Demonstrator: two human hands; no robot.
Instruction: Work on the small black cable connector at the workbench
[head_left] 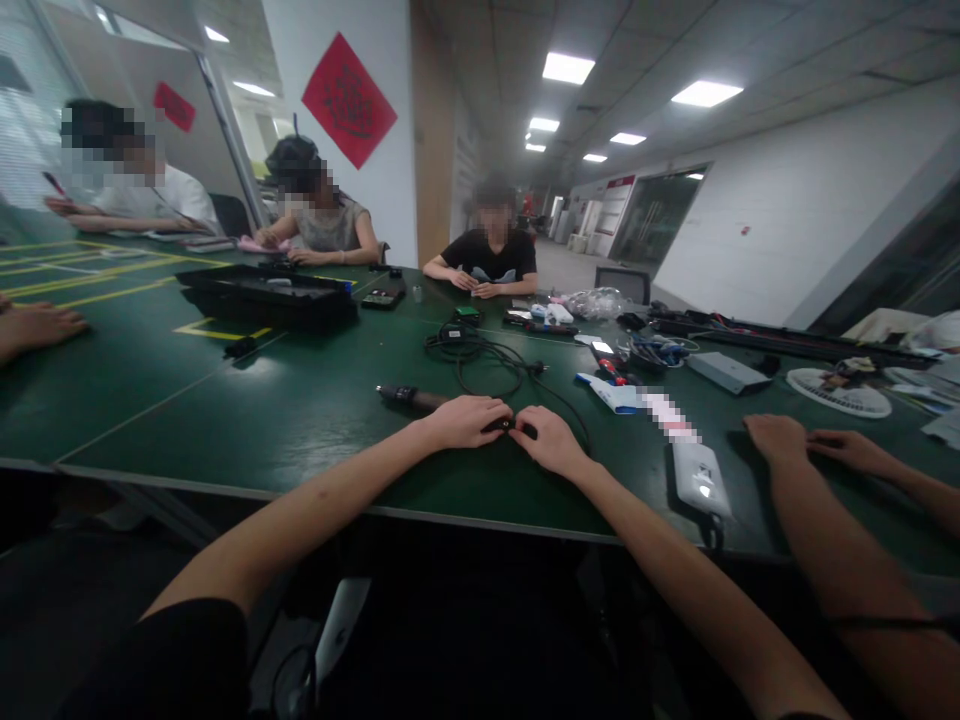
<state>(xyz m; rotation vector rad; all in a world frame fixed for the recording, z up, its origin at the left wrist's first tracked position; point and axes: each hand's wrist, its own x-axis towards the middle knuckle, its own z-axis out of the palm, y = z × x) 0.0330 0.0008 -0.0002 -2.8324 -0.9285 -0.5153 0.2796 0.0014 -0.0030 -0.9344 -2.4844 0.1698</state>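
Observation:
My left hand (471, 421) and my right hand (551, 440) are close together near the front edge of the green table. Both have their fingers closed on a small black part (507, 424) between them, with a light spot on its end. Its exact kind is too small to make out. Just behind my left hand lies a dark electric screwdriver (412, 398), its metal tip pointing left. The hand hides its rear end. A black cable (480, 358) lies coiled behind both hands, with one strand running down near my right hand.
A black tray (270, 297) stands at the left. On the right lie a white device (699, 478), a blue-and-white packet (611, 393), a grey box (727, 373) and bundled wires (656, 350). Another person's hands (776, 437) rest at the right edge. Several people sit around the table.

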